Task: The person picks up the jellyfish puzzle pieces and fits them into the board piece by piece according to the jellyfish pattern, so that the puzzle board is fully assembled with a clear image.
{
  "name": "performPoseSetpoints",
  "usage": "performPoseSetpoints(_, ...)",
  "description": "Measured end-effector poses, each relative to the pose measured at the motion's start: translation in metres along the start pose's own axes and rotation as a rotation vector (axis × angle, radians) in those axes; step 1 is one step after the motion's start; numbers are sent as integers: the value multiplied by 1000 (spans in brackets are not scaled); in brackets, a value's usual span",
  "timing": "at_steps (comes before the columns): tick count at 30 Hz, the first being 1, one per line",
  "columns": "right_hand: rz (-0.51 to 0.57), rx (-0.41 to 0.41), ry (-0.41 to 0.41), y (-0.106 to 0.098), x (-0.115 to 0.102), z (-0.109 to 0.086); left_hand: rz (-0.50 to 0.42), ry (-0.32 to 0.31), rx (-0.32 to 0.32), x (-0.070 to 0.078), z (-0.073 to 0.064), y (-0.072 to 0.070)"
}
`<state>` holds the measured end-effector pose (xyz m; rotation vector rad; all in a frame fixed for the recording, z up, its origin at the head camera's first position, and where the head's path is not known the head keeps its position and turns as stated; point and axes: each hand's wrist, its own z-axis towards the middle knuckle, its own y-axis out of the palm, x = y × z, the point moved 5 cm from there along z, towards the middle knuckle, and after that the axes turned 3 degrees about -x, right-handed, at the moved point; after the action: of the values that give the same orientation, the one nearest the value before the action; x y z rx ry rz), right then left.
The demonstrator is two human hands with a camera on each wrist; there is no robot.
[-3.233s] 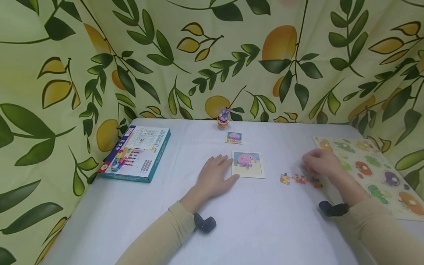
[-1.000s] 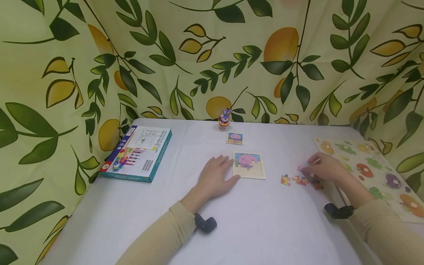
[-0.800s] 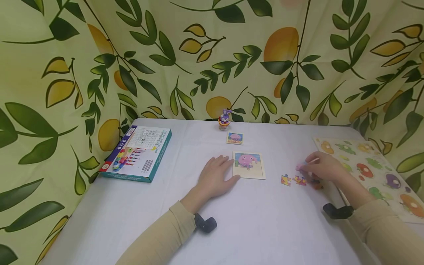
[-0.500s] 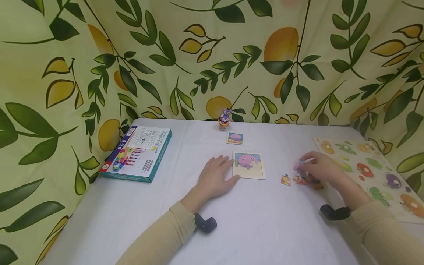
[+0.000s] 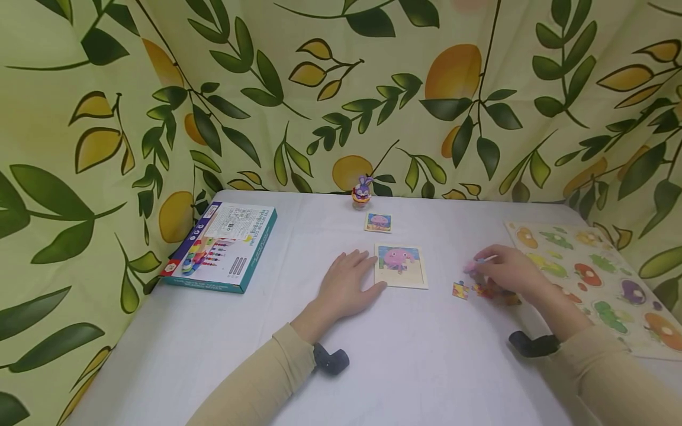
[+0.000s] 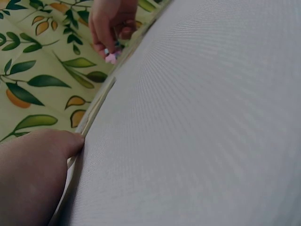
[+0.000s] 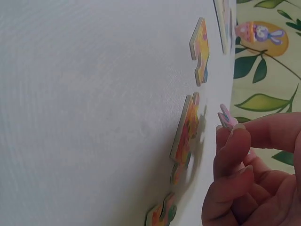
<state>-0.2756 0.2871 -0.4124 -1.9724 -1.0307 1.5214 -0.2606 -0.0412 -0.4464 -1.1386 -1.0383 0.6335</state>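
My left hand (image 5: pixel 345 284) lies flat on the white table, its fingers and thumb at the left edge of a small jigsaw tray (image 5: pixel 412 281). A pink octopus picture partly fills the tray, with bare wood showing at lower right. Between thumb and fingers, my right hand (image 5: pixel 508 269) pinches a pink-and-blue jigsaw piece (image 7: pixel 227 117) above the table. Below it lie loose yellow, orange and red pieces: one piece (image 5: pixel 460 290) nearest the tray, a second piece (image 7: pixel 186 134), and a third piece (image 7: pixel 161 212) partly cut off in the right wrist view.
A small octopus picture card (image 5: pixel 378 222) lies behind the tray, and a purple rabbit figurine (image 5: pixel 361 192) stands farther back. At left is a flat toy box (image 5: pixel 218 248). A fruit-and-vegetable board (image 5: pixel 613 290) lies at right, under my right forearm. Patterned cloth hangs behind.
My right hand, low by the loose pieces at first, now holds up the pink-and-blue jigsaw piece and has drifted left with it toward the tray. My left hand stays put.
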Motion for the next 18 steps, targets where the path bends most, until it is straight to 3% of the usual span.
performPoseSetpoints(9, 35, -4, -14, 6, -8, 0, 5, 1, 8, 0, 0, 0)
performPoseSetpoints(18, 1, 12, -61, 11, -18, 2, 3, -1, 7, -1, 1, 1)
